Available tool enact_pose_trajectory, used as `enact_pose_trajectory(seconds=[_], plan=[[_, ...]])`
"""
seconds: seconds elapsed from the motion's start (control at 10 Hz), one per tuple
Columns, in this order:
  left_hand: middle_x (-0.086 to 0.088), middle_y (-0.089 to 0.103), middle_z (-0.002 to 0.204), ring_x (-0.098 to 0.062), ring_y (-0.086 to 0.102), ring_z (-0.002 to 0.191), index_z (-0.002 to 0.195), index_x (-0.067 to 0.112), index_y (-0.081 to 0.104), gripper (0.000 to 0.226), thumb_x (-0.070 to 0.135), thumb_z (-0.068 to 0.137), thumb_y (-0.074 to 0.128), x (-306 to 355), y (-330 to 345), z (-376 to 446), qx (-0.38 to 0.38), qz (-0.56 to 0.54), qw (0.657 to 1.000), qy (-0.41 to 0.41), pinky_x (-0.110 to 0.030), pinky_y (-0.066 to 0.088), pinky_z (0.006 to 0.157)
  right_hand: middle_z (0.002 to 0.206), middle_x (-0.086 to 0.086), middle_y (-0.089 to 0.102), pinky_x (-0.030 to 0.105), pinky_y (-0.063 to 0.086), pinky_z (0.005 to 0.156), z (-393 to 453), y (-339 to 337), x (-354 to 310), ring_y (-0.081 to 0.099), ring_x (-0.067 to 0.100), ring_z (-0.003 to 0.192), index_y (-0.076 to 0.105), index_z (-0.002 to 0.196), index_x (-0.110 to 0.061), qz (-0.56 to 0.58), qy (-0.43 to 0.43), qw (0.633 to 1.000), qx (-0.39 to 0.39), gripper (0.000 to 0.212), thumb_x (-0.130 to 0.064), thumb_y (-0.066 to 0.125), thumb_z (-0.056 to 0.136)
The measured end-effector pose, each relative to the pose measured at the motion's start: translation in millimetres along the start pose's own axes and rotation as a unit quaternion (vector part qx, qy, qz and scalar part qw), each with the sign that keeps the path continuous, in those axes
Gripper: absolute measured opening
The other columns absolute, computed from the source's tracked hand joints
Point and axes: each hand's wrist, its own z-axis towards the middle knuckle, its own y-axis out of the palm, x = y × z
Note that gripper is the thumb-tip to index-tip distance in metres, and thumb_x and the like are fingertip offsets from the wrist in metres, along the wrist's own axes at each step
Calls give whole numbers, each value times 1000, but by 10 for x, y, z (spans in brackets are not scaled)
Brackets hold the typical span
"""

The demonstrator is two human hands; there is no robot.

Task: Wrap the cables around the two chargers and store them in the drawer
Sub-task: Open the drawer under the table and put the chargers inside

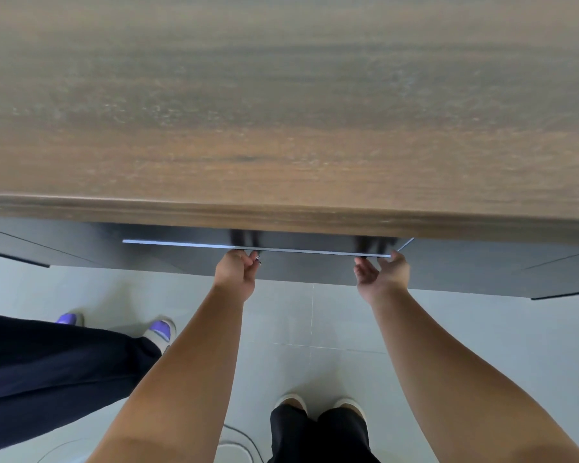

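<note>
At the bottom of the frame the person's own feet stand on pale floor tiles. A thin cord loops on the floor just left of them. A second person's dark trouser leg and purple-toed shoes fill the lower left. Stepping back could catch the cord or bump that bystander, so room behind and to the left is tight, while the lower right looks freer.

Both forearms reach up to the middle of the frame. The left hand has its fingers hooked up over the silver handle strip of the dark drawer, gripping it. The right hand is palm up, its fingers curled under the strip near its right end. The fingertips of both are hidden beneath the wooden tabletop, whose front edge overhangs the drawer front closely.

That overhang looks like the main hazard, since knuckles could scrape it or be pinched as the drawer travels. Both hands also sit right of the strip's centre, so an uneven pull or push might skew the drawer on its runners. Dark panels flank it in the middle left and middle right.

Neither charger nor cable is in view. They may already be inside, but the drawer's interior cannot be seen. The tabletop fills the upper half of the frame, blurred.
</note>
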Motion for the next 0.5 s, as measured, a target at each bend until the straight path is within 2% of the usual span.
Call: enact_pose_trajectory(seconds=[0.1, 0.2, 0.3, 0.4, 0.5], plan=[[-5, 52, 83, -16, 59, 75, 79, 10, 46, 27, -10, 93, 34, 68, 43, 7, -12, -8, 1000, -3, -22, 52, 72, 114, 17, 62, 36, 42, 106, -9, 6, -12, 63, 29, 111, 47, 135, -10, 6, -7, 1000, -14, 52, -40, 46, 92], [-12, 56, 97, -29, 62, 108, 75, 5, 47, 32, -17, 90, 30, 77, 9, 7, -20, 6, 1000, 5, -30, 49, 98, 101, 16, 62, 37, 43, 104, -1, 34, -30, 63, 31, 110, 48, 134, -9, 4, -6, 1000, -19, 57, -46, 47, 91], [-17, 54, 128, -32, 56, 125, 78, 1, 49, 30, -18, 90, 30, 106, 15, 8, -10, 5, 1000, 10, -34, 44, 106, 116, 19, 60, 37, 43, 105, 2, 0, -40, 62, 31, 113, 44, 137, -9, 2, -4, 999, -35, 62, -52, 44, 92], [-15, 54, 129, -15, 63, 101, 125, 0, 51, 33, -5, 96, 36, 127, 26, -69, -19, 15, 1000, 10, -20, 52, 81, 122, 13, 61, 35, 43, 106, -77, -2, -89, 65, 28, 107, 42, 139, -12, -92, -25, 995, -25, 53, -43, 41, 97], [-2, 47, 140, -11, 51, 116, 143, 26, 35, 45, 17, 99, 36, 104, -42, -300, -7, 303, 951, 64, -25, 40, 103, 88, 8, 58, 30, 40, 108, -246, -44, -167, 52, 21, 62, 51, 129, -16, -172, -28, 985, -15, 37, -30, 39, 97]])
